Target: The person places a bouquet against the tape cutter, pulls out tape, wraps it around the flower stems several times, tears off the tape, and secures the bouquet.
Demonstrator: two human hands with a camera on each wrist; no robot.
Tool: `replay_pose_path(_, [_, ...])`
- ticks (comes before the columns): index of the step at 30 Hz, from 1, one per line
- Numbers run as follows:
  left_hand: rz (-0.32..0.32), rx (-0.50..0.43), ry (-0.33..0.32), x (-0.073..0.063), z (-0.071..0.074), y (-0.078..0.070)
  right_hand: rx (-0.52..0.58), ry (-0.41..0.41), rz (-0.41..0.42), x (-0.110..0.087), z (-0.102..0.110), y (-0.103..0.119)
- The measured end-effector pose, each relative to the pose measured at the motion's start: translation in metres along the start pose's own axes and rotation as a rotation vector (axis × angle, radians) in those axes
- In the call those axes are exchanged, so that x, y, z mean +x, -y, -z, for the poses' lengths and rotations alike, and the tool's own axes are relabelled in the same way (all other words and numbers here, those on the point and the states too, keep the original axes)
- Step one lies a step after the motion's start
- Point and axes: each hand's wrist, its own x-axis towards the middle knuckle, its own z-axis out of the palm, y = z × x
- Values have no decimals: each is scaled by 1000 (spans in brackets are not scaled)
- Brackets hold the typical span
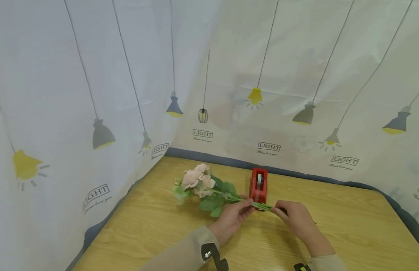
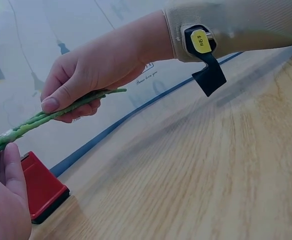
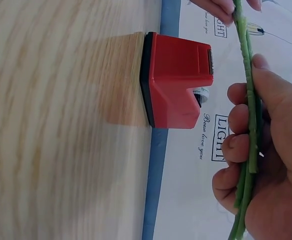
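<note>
A bunch of pale pink roses with green leaves lies across both hands, blooms to the left and above the table. My left hand pinches the green stems just below the leaves, between thumb and fingers. Farther down, my right hand holds the stem ends, its fingers curled round them and its thumb laid along them. Between the hands, a whitish patch shows on the stems. Right behind them stands a red tape dispenser with a toothed cutting edge, partly covered by the stems in the head view.
The wood-grain table reaches back to a light curtain printed with hanging lamps, which borders it at the back and left. A blue band runs along the table's far edge. Dark straps with wrist mounts sit on both sleeves.
</note>
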Motion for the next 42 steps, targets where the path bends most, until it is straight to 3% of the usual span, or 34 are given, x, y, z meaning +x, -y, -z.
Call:
replay_pose_path(12, [-20,-1,-1,1,3,3,-15,-76,56,2,-2,1])
replay_pose_path(17, [-8,-4,-6,4,6,5,-7,-35,39,3,-3,0])
replay_pose_path(23, [-1,-1,-44,2,6,4,21,64,-65,9,-4,8])
replay_pose_path(31, [-22,9,-56,4,4,8,89,27,-223,25,-6,29])
replay_pose_path(35, [2,15,-58,4,4,13,166,27,-296,33,-12,38])
replay_pose_path(42, [24,30,-72,2,3,19,195,-11,-373,35,-25,44])
